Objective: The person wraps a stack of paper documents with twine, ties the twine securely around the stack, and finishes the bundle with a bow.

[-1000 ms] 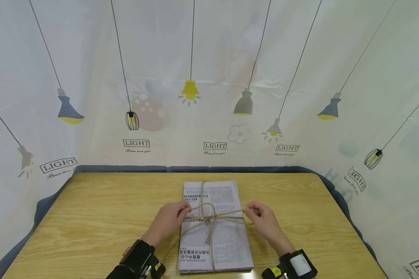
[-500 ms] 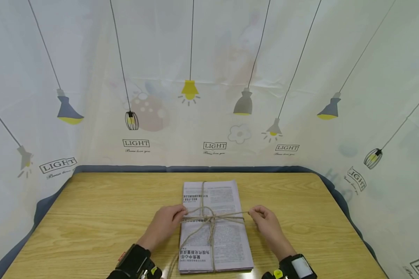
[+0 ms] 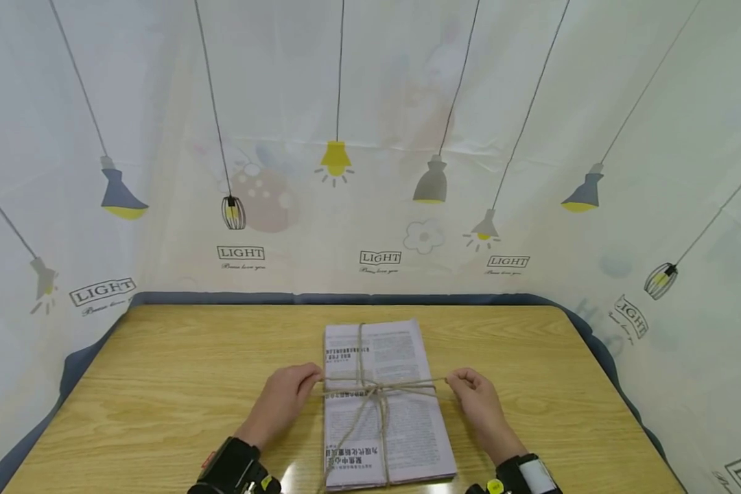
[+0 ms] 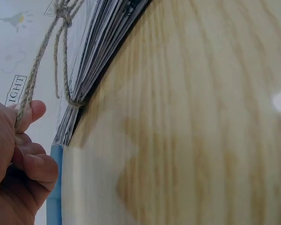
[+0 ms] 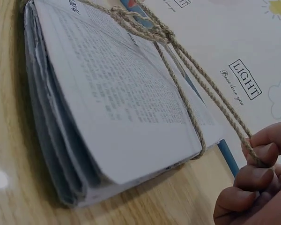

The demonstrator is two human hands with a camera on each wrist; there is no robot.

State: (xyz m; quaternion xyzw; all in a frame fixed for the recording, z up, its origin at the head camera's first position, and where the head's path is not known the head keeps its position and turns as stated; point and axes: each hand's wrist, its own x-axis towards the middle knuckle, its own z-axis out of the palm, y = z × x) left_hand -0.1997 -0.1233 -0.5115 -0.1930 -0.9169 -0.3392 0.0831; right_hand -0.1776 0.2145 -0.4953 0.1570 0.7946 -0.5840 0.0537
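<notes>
A stack of folded newspapers (image 3: 414,432) lies on the table, wrapped crosswise with twine (image 3: 385,425). The twine meets in a knot (image 3: 377,389) at the middle of the top sheet. On the left side my left hand (image 3: 280,398) pinches a strand of twine (image 4: 33,75), pulled taut from the knot. Beyond the right edge, my right hand (image 3: 478,401) grips a doubled strand (image 5: 215,96) between thumb and curled fingers, also stretched straight. A loose tail (image 3: 352,429) of twine runs down the stack's lower left. The stack's underside is hidden.
The wood-grain table (image 3: 191,363) has a blue-grey edging (image 3: 333,299). Behind it hangs a pale cloth (image 3: 284,103) printed with lamps and lettering. Black camera straps (image 3: 228,466) sit on both wrists.
Both hands have moved apart and slightly down, drawing the twine tight. The loop left of the knot has shrunk flat. The stack has shifted a little toward the right and the near side.
</notes>
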